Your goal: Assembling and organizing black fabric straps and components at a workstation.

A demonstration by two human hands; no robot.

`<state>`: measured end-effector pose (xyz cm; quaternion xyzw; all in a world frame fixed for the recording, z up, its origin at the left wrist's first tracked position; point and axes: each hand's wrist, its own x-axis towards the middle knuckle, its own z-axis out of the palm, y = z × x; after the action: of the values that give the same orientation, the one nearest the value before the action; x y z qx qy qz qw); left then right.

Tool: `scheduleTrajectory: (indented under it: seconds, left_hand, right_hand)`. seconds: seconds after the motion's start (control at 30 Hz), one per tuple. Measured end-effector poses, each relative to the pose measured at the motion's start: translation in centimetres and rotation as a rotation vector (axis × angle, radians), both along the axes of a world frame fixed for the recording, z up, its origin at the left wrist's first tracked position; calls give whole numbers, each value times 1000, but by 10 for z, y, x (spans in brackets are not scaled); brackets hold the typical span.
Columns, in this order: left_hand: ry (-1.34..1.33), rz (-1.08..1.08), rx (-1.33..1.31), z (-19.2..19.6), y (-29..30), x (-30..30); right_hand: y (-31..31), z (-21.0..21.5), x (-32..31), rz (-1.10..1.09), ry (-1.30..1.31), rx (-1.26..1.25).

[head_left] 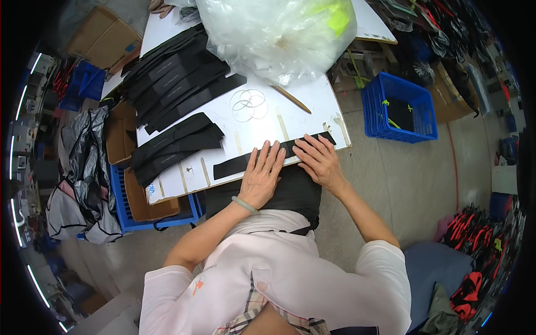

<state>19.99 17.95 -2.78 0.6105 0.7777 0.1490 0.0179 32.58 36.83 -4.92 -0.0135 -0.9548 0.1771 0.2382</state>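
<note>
Long, flat black fabric strip (231, 167) lies along white surface (257, 132), beneath fingers (263, 156) of left hand (261, 180) and right hand (322, 163), outstretched, slightly apart.

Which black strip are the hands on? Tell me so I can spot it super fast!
Find the big white table, then look along its edge nearest the person. There lies a black strip with the left hand and right hand laid on it. It lies alone and straight, unlike the overlapping black strips farther left.
</note>
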Motion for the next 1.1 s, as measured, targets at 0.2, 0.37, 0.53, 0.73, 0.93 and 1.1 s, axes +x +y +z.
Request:
scheduleTrajectory:
  seconds: [0.2,0.37,0.53,0.73,0.93,1.1]
  left_hand:
    - [49,32,35,-4,4,6]
    - [70,89,104,-17,9,15]
    - [40,78,177,-18,11,14]
    - [31,76,198,-20,9,13]
    - [36,81,191,-21,9,14]
    - [41,80,198,-21,9,13]
  right_hand:
    - [2,1,1,8,10,7]
    - [0,1,-1,19,7,12]
    - [3,-3,-1,8,4,33]
    - [1,-2,-2,12,-5,36]
    - [1,1,-1,13,-38,55]
    - [1,2,-1,7,-36,57]
